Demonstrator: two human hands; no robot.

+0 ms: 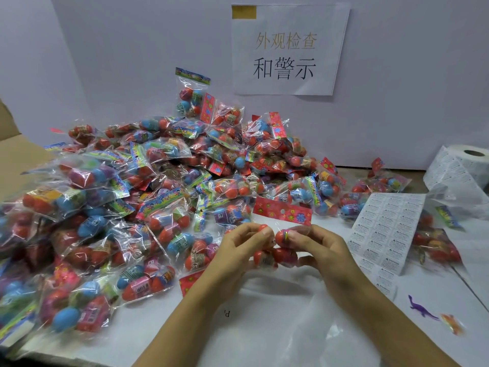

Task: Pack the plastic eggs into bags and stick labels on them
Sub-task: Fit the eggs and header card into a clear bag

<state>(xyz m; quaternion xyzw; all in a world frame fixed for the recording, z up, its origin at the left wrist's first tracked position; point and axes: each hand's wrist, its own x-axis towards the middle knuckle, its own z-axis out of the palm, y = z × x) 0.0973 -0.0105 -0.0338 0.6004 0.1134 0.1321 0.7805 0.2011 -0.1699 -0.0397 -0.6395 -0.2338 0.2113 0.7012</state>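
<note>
Bag of eggs (275,250) pinched between left grip (238,250) and right grip (317,247), above table (264,327)

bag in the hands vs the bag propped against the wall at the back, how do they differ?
The held bag is gripped by the left hand and right hand above the table; the wall bag stands upright on top of the pile, untouched. The held bag has a red flowered header card; the wall bag's header is blue-green. The held bag shows mostly red eggs; the wall bag shows red and blue ones. Both are clear plastic bags of eggs.
</note>
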